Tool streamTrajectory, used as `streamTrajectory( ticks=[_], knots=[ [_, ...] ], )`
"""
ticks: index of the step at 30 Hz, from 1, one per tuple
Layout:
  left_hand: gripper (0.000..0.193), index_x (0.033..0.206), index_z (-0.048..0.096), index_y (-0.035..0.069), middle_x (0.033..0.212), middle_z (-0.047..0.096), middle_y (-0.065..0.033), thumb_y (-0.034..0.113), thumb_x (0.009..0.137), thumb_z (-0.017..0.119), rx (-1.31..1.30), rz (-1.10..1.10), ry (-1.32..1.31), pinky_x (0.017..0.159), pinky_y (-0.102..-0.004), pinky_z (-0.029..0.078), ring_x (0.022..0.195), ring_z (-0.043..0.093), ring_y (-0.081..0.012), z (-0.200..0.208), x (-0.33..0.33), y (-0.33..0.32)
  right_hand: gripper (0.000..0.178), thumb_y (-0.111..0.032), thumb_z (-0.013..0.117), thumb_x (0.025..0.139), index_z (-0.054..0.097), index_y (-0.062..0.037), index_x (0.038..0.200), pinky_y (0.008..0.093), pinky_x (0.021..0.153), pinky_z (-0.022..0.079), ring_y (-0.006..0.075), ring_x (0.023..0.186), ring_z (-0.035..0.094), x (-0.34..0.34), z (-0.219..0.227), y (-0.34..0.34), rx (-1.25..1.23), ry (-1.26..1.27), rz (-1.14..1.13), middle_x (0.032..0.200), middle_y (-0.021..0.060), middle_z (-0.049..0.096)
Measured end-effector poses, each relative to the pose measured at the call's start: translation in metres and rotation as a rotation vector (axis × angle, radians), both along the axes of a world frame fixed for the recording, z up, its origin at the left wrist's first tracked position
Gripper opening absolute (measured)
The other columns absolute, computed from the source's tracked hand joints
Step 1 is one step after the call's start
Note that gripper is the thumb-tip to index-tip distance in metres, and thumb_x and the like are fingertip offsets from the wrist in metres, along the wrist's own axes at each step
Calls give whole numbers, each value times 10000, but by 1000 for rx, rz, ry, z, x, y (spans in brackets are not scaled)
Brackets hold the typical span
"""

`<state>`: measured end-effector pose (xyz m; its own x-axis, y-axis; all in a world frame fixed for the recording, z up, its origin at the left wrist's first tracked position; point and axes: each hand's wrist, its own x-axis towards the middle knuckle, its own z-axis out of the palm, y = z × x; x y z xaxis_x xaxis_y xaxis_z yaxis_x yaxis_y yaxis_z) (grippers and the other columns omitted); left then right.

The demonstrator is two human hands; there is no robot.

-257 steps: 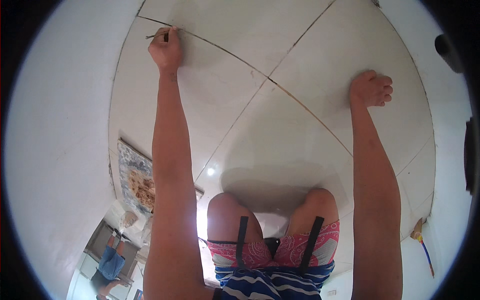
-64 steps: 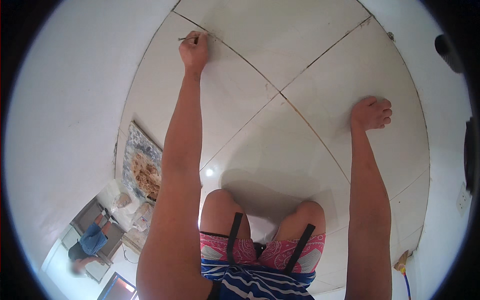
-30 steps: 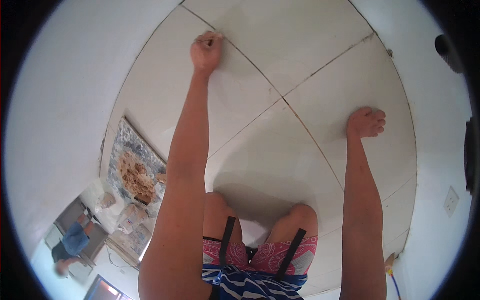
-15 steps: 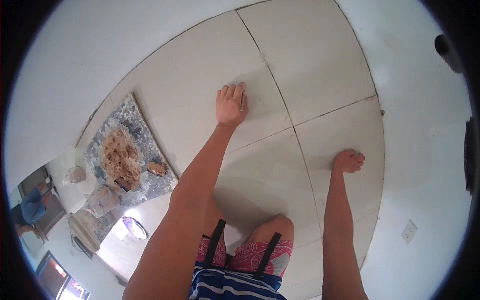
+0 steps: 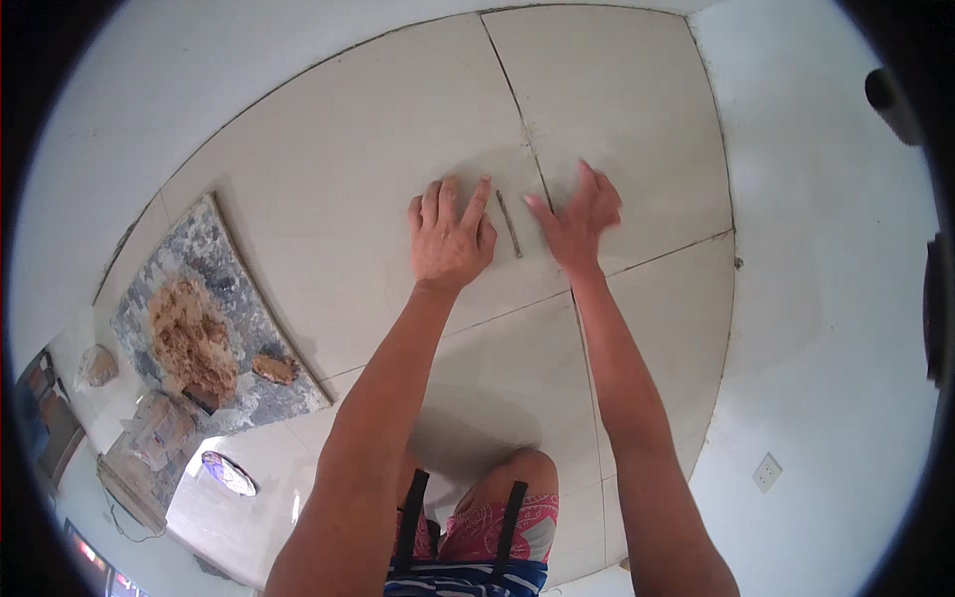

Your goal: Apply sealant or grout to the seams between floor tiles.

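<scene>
My left hand (image 5: 450,239) lies palm down on the pale floor tile (image 5: 358,159), fingers spread and holding nothing. Just right of its thumb and index finger, a thin dark stick-like piece (image 5: 508,224) rests on the tile, touching neither hand; its exact kind cannot be made out. On the far side of that piece, my right hand (image 5: 579,221) is over the dark joint between tiles (image 5: 517,109). Its thumb and fingers are apart, somewhat smeared by motion, and nothing shows in them.
To the left, a paint-spattered grey board (image 5: 254,289) carries a heap of brown mortar-like material (image 5: 189,338) and a brown lump (image 5: 274,369). Plastic bags (image 5: 159,428) stand beyond it. White walls close in the tiles; the right one has a socket (image 5: 767,473).
My right hand has come left and farther out, from the right-hand tile to near the left hand. The thin piece, earlier at my left hand, now lies apart on the tile; my left fingers have spread.
</scene>
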<state>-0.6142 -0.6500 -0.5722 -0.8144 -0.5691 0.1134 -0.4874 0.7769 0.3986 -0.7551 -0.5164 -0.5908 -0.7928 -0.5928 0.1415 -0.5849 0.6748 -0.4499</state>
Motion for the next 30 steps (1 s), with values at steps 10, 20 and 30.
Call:
streamTrajectory(
  ticks=[10, 20, 30],
  knots=[
    [487, 1307, 604, 213, 1297, 491, -126, 249, 821, 600, 0, -4, -30, 1020, -515, 319, 1217, 441, -326, -3, -11, 5, 1014, -643, 739, 732, 332, -46, 1444, 532, 952, 224, 352, 1185, 274, -136, -16, -88, -95, 54, -237, 1315, 180, 365],
    [491, 1293, 609, 204, 1316, 482, -117, 267, 807, 581, -54, -19, -87, 1012, -516, 331, 1222, 441, -325, -5, -8, 0, 1015, -622, 779, 694, 351, -81, 1438, 530, 973, 210, 347, 1200, 272, -89, -2, -63, -75, -52, 160, 1312, 168, 397],
    [511, 1299, 598, 197, 1315, 486, -123, 257, 792, 581, -62, -18, -77, 1008, -519, 336, 1217, 446, -329, -9, -6, 2, 935, -536, 792, 720, 368, -76, 1415, 533, 974, 209, 334, 1202, 273, -121, -6, -116, -107, -111, 27, 1348, 151, 389]
  ],
)
